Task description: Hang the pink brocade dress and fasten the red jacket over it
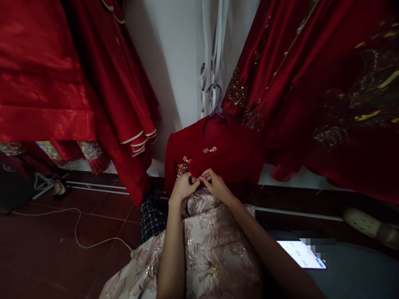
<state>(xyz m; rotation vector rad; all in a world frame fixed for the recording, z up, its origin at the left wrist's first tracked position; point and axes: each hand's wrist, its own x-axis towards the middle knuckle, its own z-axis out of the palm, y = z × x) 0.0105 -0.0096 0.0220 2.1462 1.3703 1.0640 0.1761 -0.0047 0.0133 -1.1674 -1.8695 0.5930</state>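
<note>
A small dark red garment (pixel 227 153) hangs on a purple hanger (pixel 215 101) in front of me. It bears a pearl clasp (pixel 210 149) on the chest and a gold ornament (pixel 182 168) at its left side. My left hand (pixel 182 187) and my right hand (pixel 215 185) meet at the garment's lower front. Both pinch a small pearl fastening (pixel 199 179) between their fingertips. A pale floral brocade cloth (pixel 212 253) lies over my lap beneath my forearms.
Long red robes hang at the left (pixel 62 83) and the right (pixel 327 104), the right ones with gold embroidery. A white cable (pixel 77 232) runs across the dark red floor tiles. A lit phone (pixel 302 254) lies at my right. White slippers (pixel 368 226) sit beyond it.
</note>
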